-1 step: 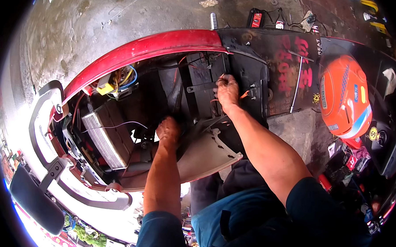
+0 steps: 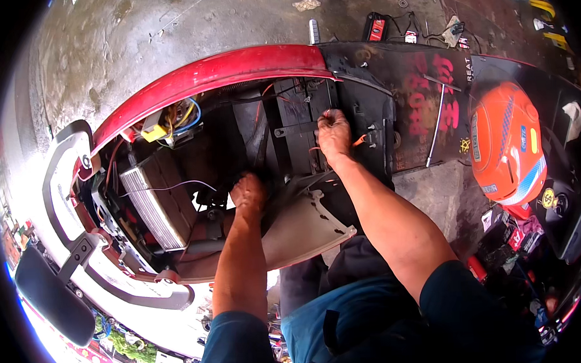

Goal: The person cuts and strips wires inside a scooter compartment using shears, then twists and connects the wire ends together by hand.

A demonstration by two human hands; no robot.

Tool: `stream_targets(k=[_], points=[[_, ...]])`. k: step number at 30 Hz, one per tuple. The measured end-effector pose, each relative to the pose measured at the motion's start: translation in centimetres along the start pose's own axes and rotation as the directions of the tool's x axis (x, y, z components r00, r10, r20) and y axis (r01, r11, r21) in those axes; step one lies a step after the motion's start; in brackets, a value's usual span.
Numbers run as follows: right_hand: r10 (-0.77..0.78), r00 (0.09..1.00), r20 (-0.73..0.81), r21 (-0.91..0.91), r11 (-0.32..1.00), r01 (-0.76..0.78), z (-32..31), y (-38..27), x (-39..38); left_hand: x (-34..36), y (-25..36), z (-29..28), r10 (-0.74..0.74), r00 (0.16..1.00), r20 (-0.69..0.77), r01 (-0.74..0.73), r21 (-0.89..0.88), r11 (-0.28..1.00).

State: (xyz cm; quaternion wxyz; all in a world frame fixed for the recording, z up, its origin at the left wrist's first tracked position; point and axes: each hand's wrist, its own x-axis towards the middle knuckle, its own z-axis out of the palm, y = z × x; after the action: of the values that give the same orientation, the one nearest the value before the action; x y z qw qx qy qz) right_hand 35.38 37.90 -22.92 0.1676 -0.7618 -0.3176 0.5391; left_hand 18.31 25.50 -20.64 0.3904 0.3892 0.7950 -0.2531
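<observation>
Both my arms reach into the opened body of a scooter or electric vehicle with a red side panel (image 2: 233, 64). My left hand (image 2: 248, 188) is down in the dark cavity, its fingers curled closed; what they hold, if anything, is hidden. Over the black battery-like blocks, my right hand (image 2: 334, 131) has thumb and fingers pinched together at the end of a flat metal strap (image 2: 295, 129). I cannot make out what is in that pinch. Beside its wrist lies an orange wire end (image 2: 360, 139), near some bolts (image 2: 371, 136).
A finned silver box (image 2: 152, 207) and a yellow connector with coloured wires (image 2: 155, 131) sit at the left. A T-handle wrench (image 2: 436, 123) lies on the black floorboard. The orange helmet (image 2: 506, 139) rests at the right. A red-and-black meter (image 2: 376, 27) is on the floor.
</observation>
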Motion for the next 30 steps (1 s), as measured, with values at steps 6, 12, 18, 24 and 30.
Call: stream_targets(k=[6, 12, 18, 24, 30], points=[[-0.099, 0.985, -0.142, -0.109, 0.991, 0.084, 1.3, -3.4, -0.7, 1.3, -1.5, 2.9, 0.043, 0.997, -0.07, -0.036, 0.097, 0.995], [-0.618, 0.742, 0.259, -0.66, 0.448, 0.603, 0.6, -3.1, 2.7, -0.4, 0.5, -1.3, -0.039, 0.998, -0.041, 0.039, 0.001, 0.999], [-0.529, 0.805, 0.267, -0.637, 0.53, 0.56, -0.3, -3.8, 1.0, -2.1, -0.3, -5.7, 0.044, 0.992, 0.117, -0.039, -0.038, 0.998], [-0.562, 0.756, 0.335, -0.655, 0.438, 0.616, -0.9, -3.7, 1.0, -5.5, -0.9, -7.5, 0.131, 0.979, 0.157, -0.123, -0.056, 0.991], [-0.356, 0.725, 0.59, -0.723, 0.168, 0.67, -0.5, -5.6, 3.6, -6.5, -1.2, -7.8, 0.177, 0.97, 0.166, -0.162, -0.1, 0.982]])
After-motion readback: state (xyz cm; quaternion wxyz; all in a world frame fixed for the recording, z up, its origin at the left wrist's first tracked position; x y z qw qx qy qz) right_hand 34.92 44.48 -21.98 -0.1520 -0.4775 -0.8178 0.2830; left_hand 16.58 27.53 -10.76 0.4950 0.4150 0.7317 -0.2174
